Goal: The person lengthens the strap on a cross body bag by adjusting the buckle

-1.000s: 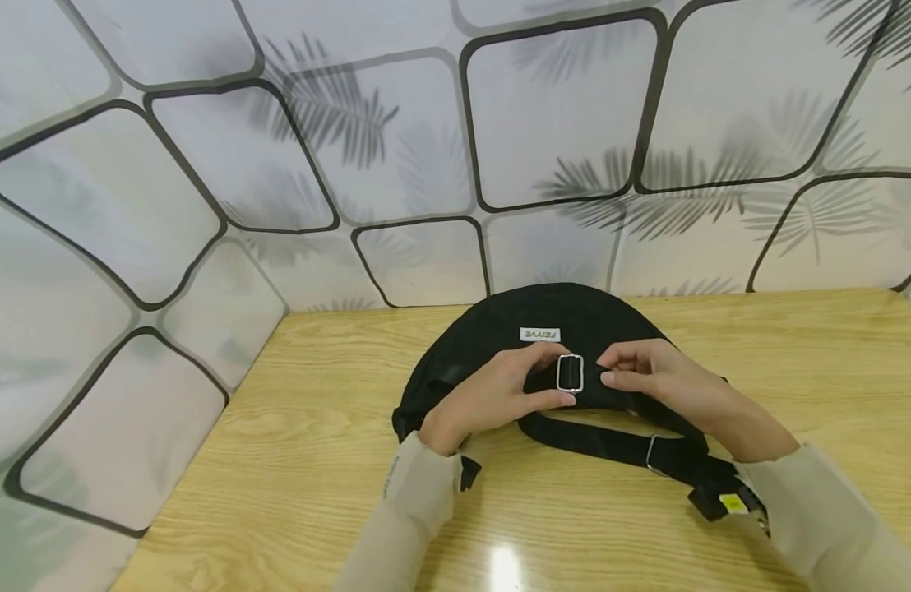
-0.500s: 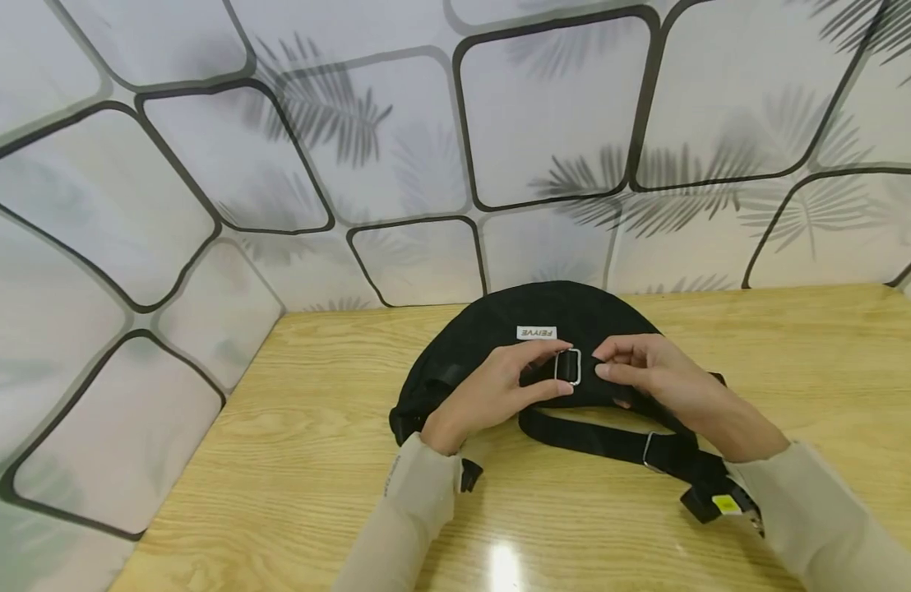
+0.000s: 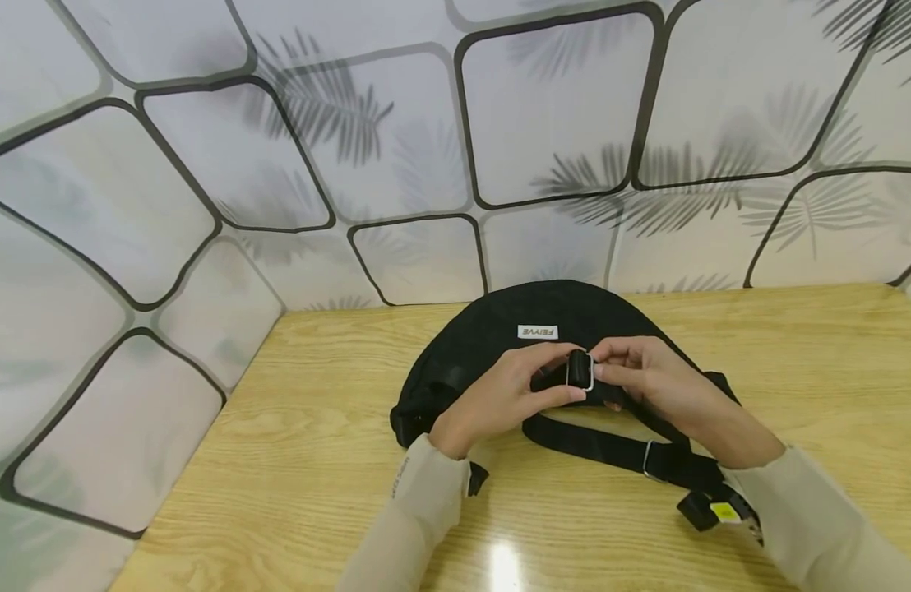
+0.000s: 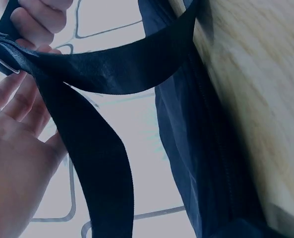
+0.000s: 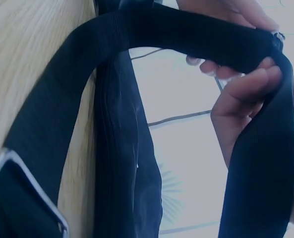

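A black waist bag [image 3: 485,329] with a small white label [image 3: 537,332] lies at the back of the table. Over it, my left hand [image 3: 500,393] holds a silver rectangular strap slider [image 3: 591,375] between thumb and fingers, with black webbing passing through it. Close against the slider's right side, my right hand [image 3: 666,390] pinches the black strap [image 5: 258,183]; its end is hidden by the fingers. From the left wrist, two lengths of webbing [image 4: 107,74] run away from the held slider. Both hands are nearly touching there.
The strap's lower run lies on the wooden table [image 3: 315,460] and bears a second metal ring [image 3: 647,460]. A black buckle with a yellow sticker [image 3: 725,512] sits by the right sleeve. A patterned wall [image 3: 552,107] rises behind.
My left hand has shifted slightly right with the slider, which has turned and now meets the right fingertips. The gap between the hands has closed.
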The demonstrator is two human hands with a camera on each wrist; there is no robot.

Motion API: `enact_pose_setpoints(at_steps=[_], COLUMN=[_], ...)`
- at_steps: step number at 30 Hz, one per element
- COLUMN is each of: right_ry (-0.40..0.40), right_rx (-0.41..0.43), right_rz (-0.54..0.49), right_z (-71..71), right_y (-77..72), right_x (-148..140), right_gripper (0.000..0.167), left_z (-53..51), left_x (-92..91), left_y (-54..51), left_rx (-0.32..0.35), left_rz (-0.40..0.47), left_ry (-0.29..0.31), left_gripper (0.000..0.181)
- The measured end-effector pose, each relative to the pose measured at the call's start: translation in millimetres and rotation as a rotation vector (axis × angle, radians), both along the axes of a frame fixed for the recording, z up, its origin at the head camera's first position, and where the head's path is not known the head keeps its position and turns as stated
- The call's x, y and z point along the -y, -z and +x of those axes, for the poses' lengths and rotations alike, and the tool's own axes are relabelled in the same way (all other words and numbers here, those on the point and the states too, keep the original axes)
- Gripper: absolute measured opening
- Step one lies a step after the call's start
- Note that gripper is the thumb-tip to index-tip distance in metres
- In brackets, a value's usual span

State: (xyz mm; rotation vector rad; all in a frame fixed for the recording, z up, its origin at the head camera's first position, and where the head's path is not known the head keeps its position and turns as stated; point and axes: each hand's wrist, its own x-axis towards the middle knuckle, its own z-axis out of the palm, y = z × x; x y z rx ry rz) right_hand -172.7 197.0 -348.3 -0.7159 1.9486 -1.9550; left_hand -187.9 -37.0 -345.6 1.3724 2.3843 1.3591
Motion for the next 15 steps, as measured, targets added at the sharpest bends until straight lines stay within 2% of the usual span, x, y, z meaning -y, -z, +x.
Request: enact_pose_setpoints(at_steps=[4,11,15], right_ry=[-0.026,0.007,0.003], right_rx=[-0.005,-0.05,-0.059], right_rz=[0.018,0.094,0.089], right_z=[-3.1,-6.9,-7.2], right_y=[1.3,2.6,3.4], right_x=[-4.6,-11.3,-12.8], right_gripper=[0.021,0.023,0.025], left_z=[-1.1,-6.3,-7.7], left_x=[4.3,19.0,19.9], left_y=[-4.3,-9.2,-8.7], left_rx=[-0.01,-0.101,-0.081], left_rz=[-0.014,0.016,0.004], left_ry=[-0.015,-0.098,-0.094], left_gripper=[0.04,0.045,0.046])
